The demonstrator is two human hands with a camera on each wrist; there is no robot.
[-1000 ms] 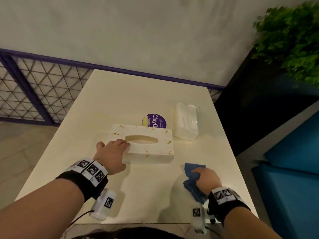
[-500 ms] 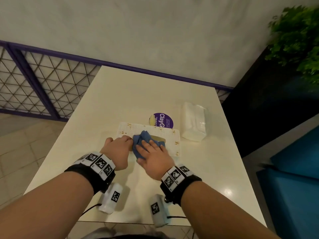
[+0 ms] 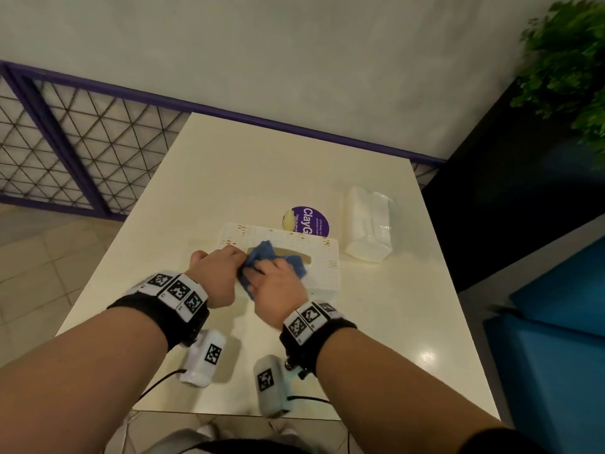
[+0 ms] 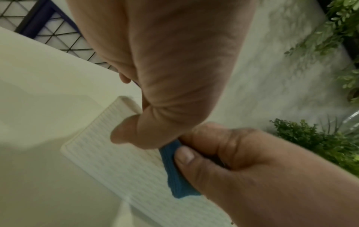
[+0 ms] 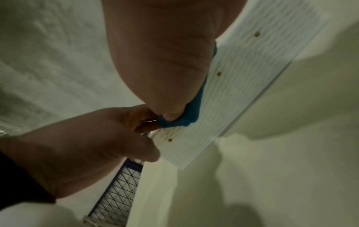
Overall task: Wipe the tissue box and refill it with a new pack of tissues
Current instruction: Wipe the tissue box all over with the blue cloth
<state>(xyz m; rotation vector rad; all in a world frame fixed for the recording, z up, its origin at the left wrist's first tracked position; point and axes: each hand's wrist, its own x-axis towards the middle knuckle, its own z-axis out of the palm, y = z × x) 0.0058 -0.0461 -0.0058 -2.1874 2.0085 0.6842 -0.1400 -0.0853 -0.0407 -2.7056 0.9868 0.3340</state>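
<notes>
Pale wall and a purple-framed mesh railing close off the far side of a cream table (image 3: 229,178), with a green plant (image 3: 569,60) at the upper right. On the table, near the middle, lies the box (image 3: 322,257), white with small orange marks, flat on its base with its slot facing up. Behind it, partly hidden, is a purple sticker (image 3: 311,219), and just to its right, apart from it, the new pack (image 3: 370,231) lies in clear wrap, probably parked within reach for the refill once the wiping is done. The left hand (image 3: 214,273) rests at the box's left end, fingers curled over the top edge and the thumb against the near side; judging by that, it is there to keep the light box from sliding under the rubbing. In the left wrist view the thumb (image 4: 124,135) presses on the ribbed side of the box. The right hand (image 3: 278,286) sits on top of the box, over the slot, fingers bent and closed round a bunched blue cloth (image 3: 265,253); the right wrist view shows the cloth (image 5: 186,116) squeezed between fingertips and the box top. The two hands touch, or very nearly, at the cloth. The wipe looks to be in hand on the top face, with the sides and the refill left to do.
</notes>
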